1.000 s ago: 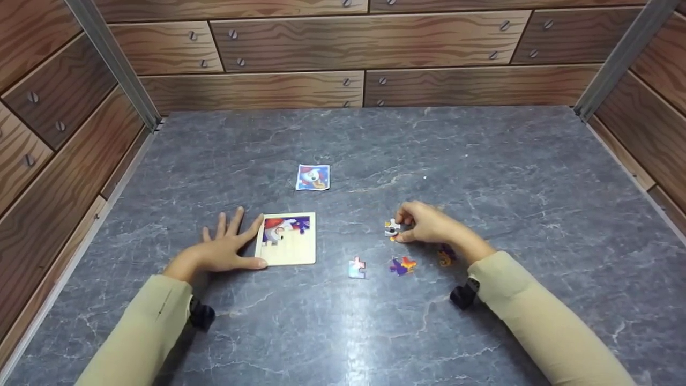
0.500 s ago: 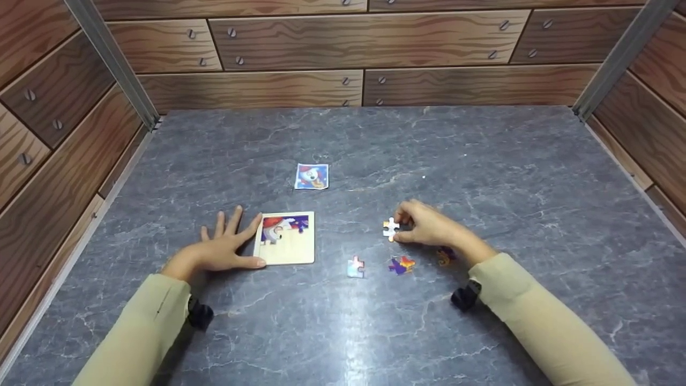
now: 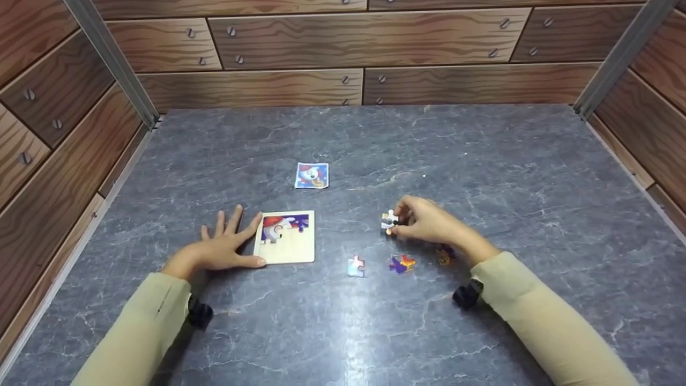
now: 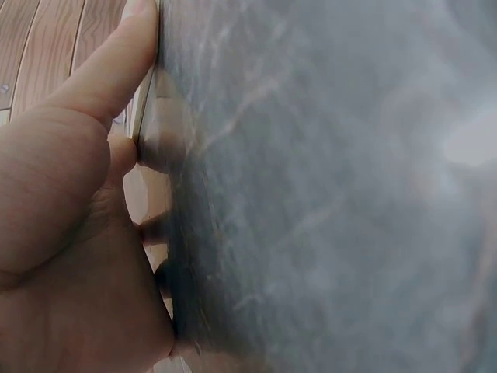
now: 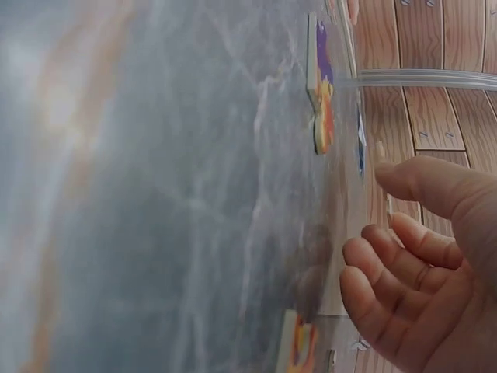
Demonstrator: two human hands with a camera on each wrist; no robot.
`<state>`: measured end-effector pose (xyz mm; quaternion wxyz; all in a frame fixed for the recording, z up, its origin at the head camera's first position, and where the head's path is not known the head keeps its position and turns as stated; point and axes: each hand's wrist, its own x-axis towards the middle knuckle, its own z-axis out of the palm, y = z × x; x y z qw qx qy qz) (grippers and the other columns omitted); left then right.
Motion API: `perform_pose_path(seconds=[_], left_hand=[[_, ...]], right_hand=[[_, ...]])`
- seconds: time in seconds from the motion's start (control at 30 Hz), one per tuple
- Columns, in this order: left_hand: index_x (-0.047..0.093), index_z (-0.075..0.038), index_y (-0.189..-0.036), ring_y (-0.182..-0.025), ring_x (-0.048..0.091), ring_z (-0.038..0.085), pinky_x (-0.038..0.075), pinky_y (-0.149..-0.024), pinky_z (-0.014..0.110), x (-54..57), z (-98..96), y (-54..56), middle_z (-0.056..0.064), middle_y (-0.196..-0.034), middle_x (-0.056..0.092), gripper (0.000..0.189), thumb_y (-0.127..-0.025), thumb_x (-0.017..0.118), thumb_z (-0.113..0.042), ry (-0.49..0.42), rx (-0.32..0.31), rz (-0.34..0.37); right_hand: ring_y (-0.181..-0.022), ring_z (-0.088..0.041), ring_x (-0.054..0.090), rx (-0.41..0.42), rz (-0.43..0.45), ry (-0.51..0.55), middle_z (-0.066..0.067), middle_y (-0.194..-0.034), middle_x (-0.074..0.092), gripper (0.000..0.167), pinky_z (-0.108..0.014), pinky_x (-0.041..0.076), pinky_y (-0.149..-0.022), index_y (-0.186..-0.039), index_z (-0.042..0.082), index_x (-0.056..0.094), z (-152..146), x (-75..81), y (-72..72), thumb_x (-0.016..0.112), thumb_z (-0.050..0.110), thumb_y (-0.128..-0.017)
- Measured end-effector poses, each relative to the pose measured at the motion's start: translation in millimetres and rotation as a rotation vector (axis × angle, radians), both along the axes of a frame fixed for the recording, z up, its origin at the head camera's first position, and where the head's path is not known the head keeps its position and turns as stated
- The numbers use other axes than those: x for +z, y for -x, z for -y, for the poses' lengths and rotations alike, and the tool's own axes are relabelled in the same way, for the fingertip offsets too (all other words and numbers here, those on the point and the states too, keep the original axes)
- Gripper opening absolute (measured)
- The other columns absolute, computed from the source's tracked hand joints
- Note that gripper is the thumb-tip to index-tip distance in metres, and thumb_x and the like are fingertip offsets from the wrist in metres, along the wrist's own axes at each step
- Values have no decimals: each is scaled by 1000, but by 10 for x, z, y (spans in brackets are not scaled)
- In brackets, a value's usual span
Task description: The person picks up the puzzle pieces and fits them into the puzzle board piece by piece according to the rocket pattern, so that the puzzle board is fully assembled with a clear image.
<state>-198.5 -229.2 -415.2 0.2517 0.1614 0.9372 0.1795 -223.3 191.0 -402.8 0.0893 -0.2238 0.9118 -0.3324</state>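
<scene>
My left hand (image 3: 221, 251) rests with fingers spread on the table, its thumb and index finger along the left edge of a square wooden puzzle board (image 3: 292, 251). Assembled pieces fill the top and left of that board; pale wood shows elsewhere. To the right, my right hand (image 3: 426, 221) pinches a white jigsaw piece (image 3: 388, 221) with black and orange marks between thumb and fingers. The left wrist view shows the left thumb (image 4: 116, 74) against the board's edge. In the right wrist view, the curled fingers (image 5: 377, 287) hide most of the held piece.
A pale blue and pink jigsaw piece (image 3: 356, 266) lies right of the board. Below the right hand is a purple and orange piece (image 3: 402, 264), with another dark purple and orange piece (image 3: 445, 254) near the wrist. A picture card (image 3: 312, 176) of a white dog lies behind the board.
My right hand has shifted slightly away from me, tilting the white jigsaw piece so its glare comes and goes. The left hand and the board stay put.
</scene>
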Motion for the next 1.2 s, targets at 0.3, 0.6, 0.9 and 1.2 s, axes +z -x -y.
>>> perform_pose_path(seconds=[0.3,0.6,0.9,1.2], left_hand=[[-4,-24,-150,-128,-31,44,-19,-89,71,11,1,6,19,-148,-27,101,-79,53,-68,0,-3,6],[-3,-23,-150,-128,-30,46,-18,-89,72,17,-3,4,20,-148,-27,101,-79,53,-68,9,-1,8],[-3,-23,-150,-128,-30,47,-17,-89,72,23,1,5,21,-148,-26,101,-80,53,-68,12,-9,-3],[-3,-22,-151,-128,-30,46,-17,-90,72,13,1,10,21,-148,-27,101,-80,54,-67,-4,-17,-3]], right_hand=[[-76,-17,59,34,-51,41,-6,-90,63,30,-31,50,-70,-96,4,58,83,44,-7,75,19,-77],[-75,-17,58,46,-59,76,-4,-90,61,29,-30,49,-70,-96,6,58,224,69,-23,75,20,-78],[-74,-18,56,89,-71,136,-4,-90,61,27,-29,49,-69,-96,5,58,404,100,-10,74,18,-79],[-74,-17,57,124,-91,161,-4,-90,61,26,-28,49,-69,-96,6,58,623,158,-21,74,18,-79]])
